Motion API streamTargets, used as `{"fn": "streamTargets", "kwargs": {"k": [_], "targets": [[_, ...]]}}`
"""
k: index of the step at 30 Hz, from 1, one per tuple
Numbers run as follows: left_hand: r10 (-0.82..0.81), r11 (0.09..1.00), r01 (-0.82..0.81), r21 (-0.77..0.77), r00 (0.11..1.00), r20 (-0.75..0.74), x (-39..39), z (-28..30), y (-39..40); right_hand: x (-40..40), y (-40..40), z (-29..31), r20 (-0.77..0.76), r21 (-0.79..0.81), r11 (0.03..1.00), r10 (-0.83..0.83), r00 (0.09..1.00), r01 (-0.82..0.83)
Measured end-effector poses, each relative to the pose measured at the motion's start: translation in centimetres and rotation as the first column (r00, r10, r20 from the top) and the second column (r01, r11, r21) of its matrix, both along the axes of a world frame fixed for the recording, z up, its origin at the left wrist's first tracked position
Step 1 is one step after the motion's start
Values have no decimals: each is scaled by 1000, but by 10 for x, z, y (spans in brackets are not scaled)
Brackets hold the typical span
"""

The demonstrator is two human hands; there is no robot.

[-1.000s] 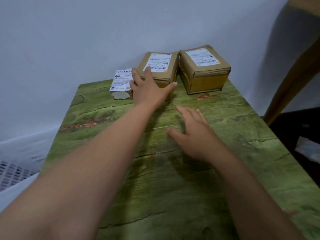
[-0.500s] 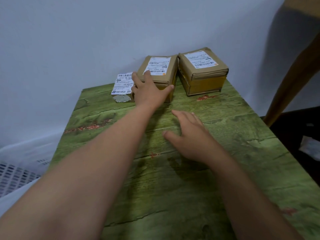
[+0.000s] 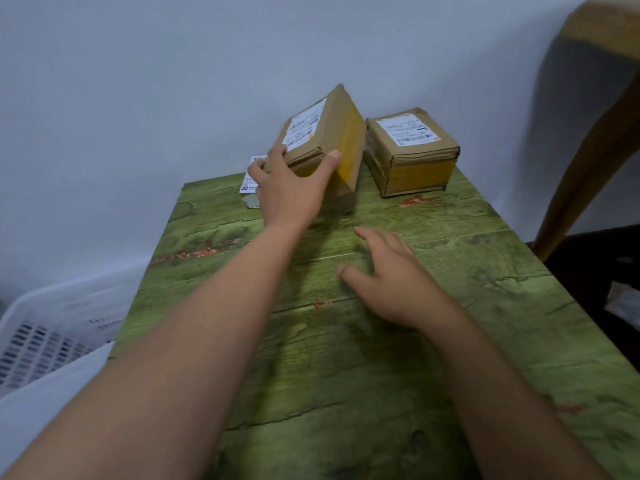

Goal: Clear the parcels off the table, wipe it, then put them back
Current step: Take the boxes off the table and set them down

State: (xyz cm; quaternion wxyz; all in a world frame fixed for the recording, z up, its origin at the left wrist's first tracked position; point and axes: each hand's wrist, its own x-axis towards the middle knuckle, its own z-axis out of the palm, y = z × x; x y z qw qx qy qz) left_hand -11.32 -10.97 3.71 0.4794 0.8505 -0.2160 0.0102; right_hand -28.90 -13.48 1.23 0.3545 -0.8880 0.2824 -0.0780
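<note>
Head view: our left hand [image 3: 289, 188] now grips the nearer parcel [image 3: 322, 143], which has tipped up on one edge since half a second ago, so we judge the clearing has only begun. The second parcel [image 3: 412, 150] sits flat just beside it by the wall. Our right hand [image 3: 388, 275] hovers with loose fingers over the green table [image 3: 346, 375], holding nothing. The white basket [image 3: 52, 334] beyond the left table edge offers room for setting it down

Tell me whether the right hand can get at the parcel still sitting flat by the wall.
Probably yes: the right hand hovers open, and bare table lies between it and the flat parcel. The tilted parcel sits off to the left.
</note>
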Motion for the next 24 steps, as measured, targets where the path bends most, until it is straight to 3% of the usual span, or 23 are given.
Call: {"fn": "streamTargets", "kwargs": {"k": [15,24], "targets": [[-67,993,61,-102,996,-55,-55,6,86,-34,27,1,48,45,999,-7,999,5],[-77,990,65,-124,992,-98,-98,7,153,-61,39,4,214,286,957,-110,971,45]]}}
